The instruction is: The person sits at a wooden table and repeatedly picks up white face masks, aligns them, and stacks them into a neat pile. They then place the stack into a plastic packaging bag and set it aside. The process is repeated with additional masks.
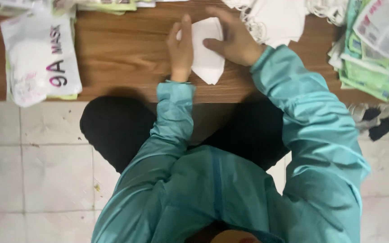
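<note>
Both hands, left (181, 49) and right (232, 38), flat on folded white fabric mask (208, 51); keep edges aligned against wooden tabletop (122, 54) while pressing.

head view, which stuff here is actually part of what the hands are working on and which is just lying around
In hand:
- folded white mask, flat on the wooden table
- left hand at its left edge
- right hand pressing on top

Lying about:
- pile of loose white masks
- white packets at the left
- green and white printed sheets at the right
- shoes on the tiled floor
</note>
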